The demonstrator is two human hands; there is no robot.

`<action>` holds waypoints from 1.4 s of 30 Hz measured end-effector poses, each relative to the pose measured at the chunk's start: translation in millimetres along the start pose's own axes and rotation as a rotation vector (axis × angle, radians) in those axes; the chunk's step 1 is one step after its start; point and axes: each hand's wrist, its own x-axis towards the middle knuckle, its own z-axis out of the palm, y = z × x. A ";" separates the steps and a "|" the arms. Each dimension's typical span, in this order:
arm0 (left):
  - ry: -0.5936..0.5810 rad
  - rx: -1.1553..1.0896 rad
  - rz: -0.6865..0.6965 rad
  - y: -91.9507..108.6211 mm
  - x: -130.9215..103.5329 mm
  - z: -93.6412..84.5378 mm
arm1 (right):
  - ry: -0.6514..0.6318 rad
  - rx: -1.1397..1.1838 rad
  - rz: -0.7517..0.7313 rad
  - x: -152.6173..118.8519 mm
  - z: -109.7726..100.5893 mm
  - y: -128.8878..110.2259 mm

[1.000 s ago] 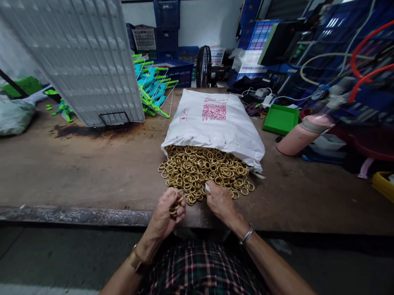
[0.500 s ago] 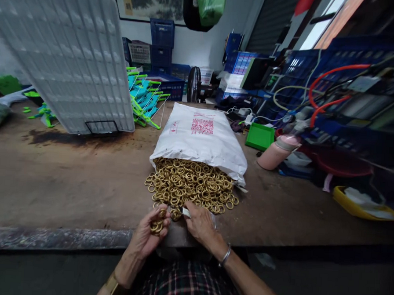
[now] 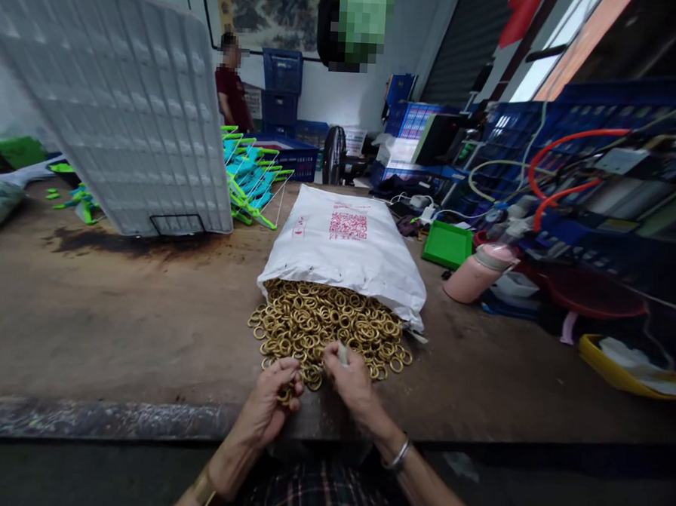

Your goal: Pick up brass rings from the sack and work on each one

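Note:
Many brass-coloured rings spill from the mouth of a white sack onto the wooden table. At the near left edge of the pile, my left hand is curled round several of these rings, its thumb and fingertips close together. My right hand is closed at the near right of the pile, with a small whitish piece showing between thumb and fingers. Whether it also grips a ring is too small to tell.
A tall pale ribbed panel stands at the left, beside green and turquoise plastic parts. On the right are a green tray, a pink bottle and a yellow basin. Behind, a person in dark red stands near stacked blue crates.
My right hand has risen slightly with the whitish piece, now tilted upright. My left hand has turned, covering more of its rings. A person has appeared in the background, and the view has tilted slightly.

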 end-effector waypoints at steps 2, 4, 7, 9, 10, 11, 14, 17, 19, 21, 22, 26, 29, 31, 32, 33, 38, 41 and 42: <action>0.024 0.069 0.042 -3.1 1.7 8.2 | -0.028 0.273 0.122 -0.4 -1.0 -8.5; 0.024 0.140 0.083 -7.5 3.7 16.1 | -0.078 0.478 0.196 -3.5 -1.5 -15.1; 0.006 0.215 0.126 -14.5 6.6 24.3 | -0.155 0.644 0.249 -10.0 0.8 -18.5; 0.002 0.250 0.163 -17.9 8.5 26.3 | -0.187 0.685 0.272 -13.2 4.3 -16.3; 0.012 0.273 0.186 -18.8 9.3 26.4 | -0.196 0.682 0.276 -13.9 6.0 -14.5; 0.028 0.303 0.210 -19.2 10.0 26.0 | -0.201 0.660 0.272 -14.0 7.4 -12.4; 0.095 0.466 0.290 -16.7 10.1 23.3 | -0.151 0.445 0.197 -11.4 6.9 -7.7; 0.135 0.721 0.460 -10.8 7.8 20.3 | -0.045 0.116 0.025 -7.6 -0.4 -8.8; 0.128 0.876 0.585 -7.2 6.5 18.7 | -0.026 -0.044 -0.094 -6.8 -5.6 -12.3; 0.094 0.979 0.650 -4.8 5.9 17.8 | -0.071 -0.145 -0.182 -7.5 -8.3 -15.9; 0.075 1.004 0.660 -3.9 5.6 17.8 | -0.102 -0.176 -0.211 -8.0 -8.3 -17.1; 0.045 0.920 0.561 -1.0 2.3 20.6 | -0.141 -0.133 -0.168 -8.0 -3.3 -15.4; -0.012 0.717 0.280 0.6 -2.7 23.0 | -0.170 0.002 -0.069 -5.9 -0.3 -9.6; -0.073 0.578 0.144 0.8 -5.3 23.4 | -0.213 0.087 -0.018 -5.1 0.0 -6.5; -0.099 0.521 0.116 0.7 -6.0 23.2 | -0.229 0.114 -0.005 -5.1 -0.1 -5.9; -0.116 0.480 0.105 0.6 -6.3 22.9 | -0.238 0.127 -0.002 -5.3 -0.3 -6.0; -0.064 0.560 0.151 -0.1 -4.2 22.3 | -0.183 0.013 -0.067 -6.9 -0.6 -13.4; -0.037 0.638 0.192 -0.6 -4.2 23.2 | -0.161 -0.025 -0.079 -5.7 -0.1 -14.9; -0.042 0.642 0.197 -0.8 -4.7 23.4 | -0.166 -0.017 -0.077 -4.9 0.1 -14.2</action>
